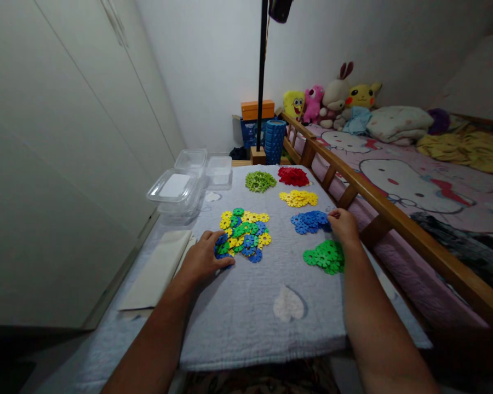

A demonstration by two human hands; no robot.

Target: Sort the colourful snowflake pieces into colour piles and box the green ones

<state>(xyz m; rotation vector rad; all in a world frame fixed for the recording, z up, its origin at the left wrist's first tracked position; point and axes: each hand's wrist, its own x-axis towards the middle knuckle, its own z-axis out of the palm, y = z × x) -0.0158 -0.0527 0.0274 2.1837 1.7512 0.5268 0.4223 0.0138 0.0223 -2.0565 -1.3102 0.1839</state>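
Observation:
A mixed heap of yellow, green and blue flower-shaped plastic pieces lies in the middle of a pale grey mat. My left hand rests on the heap's near left edge, fingers curled over blue pieces. My right hand touches the right side of a sorted blue pile, fingers bent; whether it holds a piece is hidden. A dark green pile lies just below that hand. Further back lie a yellow pile, a red pile and a light green pile.
Clear plastic boxes and tubs stand at the mat's far left. A folded white cloth lies left of it. A wooden bed rail runs along the right. A black pole and a blue roller stand behind.

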